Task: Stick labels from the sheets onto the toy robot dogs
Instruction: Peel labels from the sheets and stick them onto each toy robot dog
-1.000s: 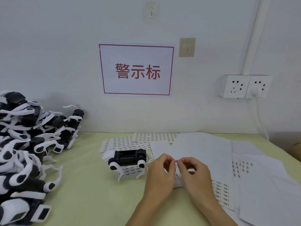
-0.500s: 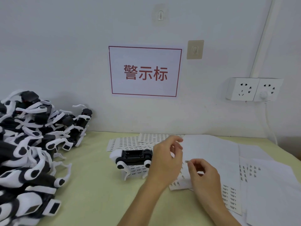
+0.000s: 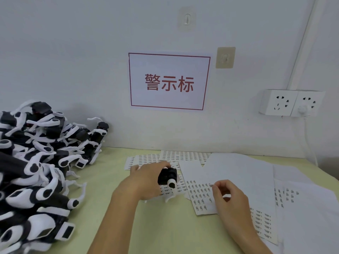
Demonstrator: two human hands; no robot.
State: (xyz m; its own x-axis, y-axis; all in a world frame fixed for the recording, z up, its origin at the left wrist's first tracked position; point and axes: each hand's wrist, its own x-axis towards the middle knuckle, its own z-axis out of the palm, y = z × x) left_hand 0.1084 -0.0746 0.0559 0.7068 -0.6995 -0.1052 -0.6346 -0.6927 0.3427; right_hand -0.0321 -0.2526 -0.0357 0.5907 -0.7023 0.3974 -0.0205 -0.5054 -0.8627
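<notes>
Black-and-white toy robot dog [image 3: 167, 177] sits gripped in my left hand [image 3: 146, 180] — long axis pointing toward my right hand [image 3: 229, 197], whose curled fingertips pinch a small label [image 3: 211, 185].

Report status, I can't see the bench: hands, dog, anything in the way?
Left hand grips the toy dog on the table. Right hand pinches a small label over the label sheet. Nothing between label and dog.
</notes>
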